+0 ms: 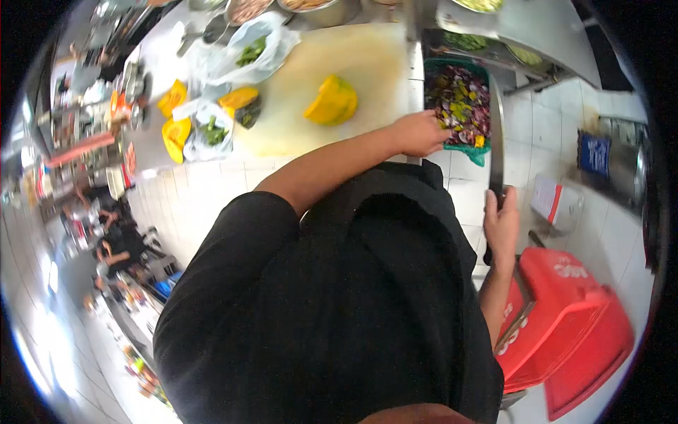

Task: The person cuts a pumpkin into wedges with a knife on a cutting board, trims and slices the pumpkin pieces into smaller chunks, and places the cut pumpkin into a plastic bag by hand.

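My right hand [503,220] grips the dark handle of a large knife [498,141]; its long blade points up the view, along the right side of a bin. The bin [459,147], lined with green plastic, holds purple and yellow food scraps [459,99]. My left hand [422,133] reaches across my body to the bin's left edge. Its fingers point over the scraps, loosely apart, and I see nothing in them. Left of it, a cut piece of yellow pumpkin [332,100] rests on a pale cutting board [381,56].
Pumpkin pieces [176,138] and plastic bags with greens [261,53] lie left of the board. Metal bowls [318,13] stand at the top. A red crate [565,311] sits at lower right. Other people [116,233] are far off at the left.
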The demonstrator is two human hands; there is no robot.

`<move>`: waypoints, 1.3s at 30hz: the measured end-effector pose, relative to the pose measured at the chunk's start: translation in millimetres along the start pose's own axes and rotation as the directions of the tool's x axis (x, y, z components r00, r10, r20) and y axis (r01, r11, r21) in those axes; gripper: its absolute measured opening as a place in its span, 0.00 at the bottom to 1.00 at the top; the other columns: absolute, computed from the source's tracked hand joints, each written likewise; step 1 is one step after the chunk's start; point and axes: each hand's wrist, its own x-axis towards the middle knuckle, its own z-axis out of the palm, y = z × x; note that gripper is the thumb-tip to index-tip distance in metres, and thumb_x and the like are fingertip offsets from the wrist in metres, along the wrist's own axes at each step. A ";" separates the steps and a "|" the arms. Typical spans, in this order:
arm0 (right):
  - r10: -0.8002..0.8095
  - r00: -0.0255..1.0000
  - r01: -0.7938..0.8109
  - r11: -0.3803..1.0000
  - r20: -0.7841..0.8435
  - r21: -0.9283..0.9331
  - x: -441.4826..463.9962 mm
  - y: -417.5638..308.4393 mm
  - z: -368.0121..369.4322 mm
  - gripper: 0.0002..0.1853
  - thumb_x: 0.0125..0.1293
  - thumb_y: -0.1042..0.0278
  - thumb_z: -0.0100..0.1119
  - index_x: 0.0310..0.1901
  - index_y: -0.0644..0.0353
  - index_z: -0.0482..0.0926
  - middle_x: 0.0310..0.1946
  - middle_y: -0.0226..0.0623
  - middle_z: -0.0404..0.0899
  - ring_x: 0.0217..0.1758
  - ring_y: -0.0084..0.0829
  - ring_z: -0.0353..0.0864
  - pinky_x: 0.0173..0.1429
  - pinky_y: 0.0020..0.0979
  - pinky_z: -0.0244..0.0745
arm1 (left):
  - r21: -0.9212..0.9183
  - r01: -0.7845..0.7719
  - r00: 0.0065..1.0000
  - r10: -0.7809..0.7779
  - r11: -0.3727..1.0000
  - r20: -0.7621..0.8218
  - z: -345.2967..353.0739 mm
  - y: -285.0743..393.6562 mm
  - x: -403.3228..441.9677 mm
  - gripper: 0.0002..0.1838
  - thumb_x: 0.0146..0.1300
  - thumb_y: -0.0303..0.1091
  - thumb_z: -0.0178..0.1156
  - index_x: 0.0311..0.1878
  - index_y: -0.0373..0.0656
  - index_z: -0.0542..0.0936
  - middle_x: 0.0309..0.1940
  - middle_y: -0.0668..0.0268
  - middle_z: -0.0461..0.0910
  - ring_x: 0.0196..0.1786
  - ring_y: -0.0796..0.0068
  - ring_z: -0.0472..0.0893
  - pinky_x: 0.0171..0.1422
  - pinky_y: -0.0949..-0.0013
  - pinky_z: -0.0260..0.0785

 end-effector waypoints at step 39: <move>-0.142 0.781 0.469 0.775 0.608 -0.422 78.7 -249.1 164.1 0.08 0.76 0.67 0.47 0.47 0.61 0.64 0.31 0.63 0.82 0.39 0.65 0.83 0.43 0.62 0.74 | -0.245 0.366 0.734 -0.440 0.898 -0.517 -122.1 -144.9 -178.4 0.26 0.73 0.48 0.56 0.67 0.41 0.76 0.69 0.49 0.73 0.74 0.46 0.69 0.77 0.53 0.64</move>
